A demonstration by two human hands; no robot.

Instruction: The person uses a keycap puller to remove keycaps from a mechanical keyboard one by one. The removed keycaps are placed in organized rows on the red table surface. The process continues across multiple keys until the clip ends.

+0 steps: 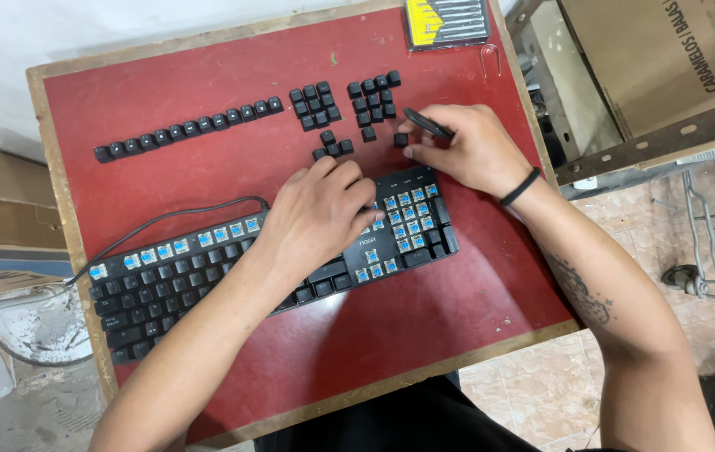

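A black mechanical keyboard (207,276) lies slanted on a red table (207,75), with many blue switches bared where keycaps are off. My left hand (320,213) rests flat on its middle part, fingers curled over the top edge. Just beyond the number pad, my right hand (470,151) grips a thin dark tool (426,123) and touches a single loose black keycap (401,140). Pulled keycaps lie in a row (190,130) and in small clusters (340,105) behind the keyboard.
The keyboard's cable (173,218) curls off the left side. A yellow and black case of small tools (445,21) lies at the table's far edge, with a clear wire puller (491,59) beside it. A cardboard box (667,59) and metal frame stand to the right.
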